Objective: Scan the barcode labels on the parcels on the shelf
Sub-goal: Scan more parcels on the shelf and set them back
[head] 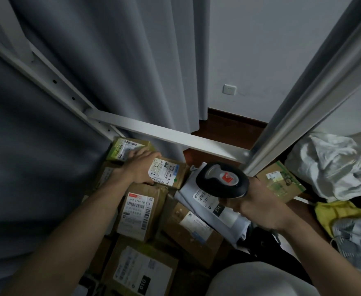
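Observation:
Several cardboard parcels with white barcode labels lie packed on the low shelf. My left hand (140,165) grips a small brown parcel (171,171) at its left side, its label facing up; the fingers also reach toward a green-labelled box (124,147) behind it. My right hand (258,207) holds a black and grey barcode scanner (222,180) by its handle, the head over a white mailer bag (209,208) marked 231. A box labelled 642 (140,212) lies below my left hand.
White metal shelf posts (316,90) and a crossbar (166,133) frame the parcels. A grey curtain (90,60) hangs behind. Right of the post lie a flat green-printed box (282,180), a white crumpled bag (335,163) and a yellow bag (333,212). My knee (258,280) is at the bottom.

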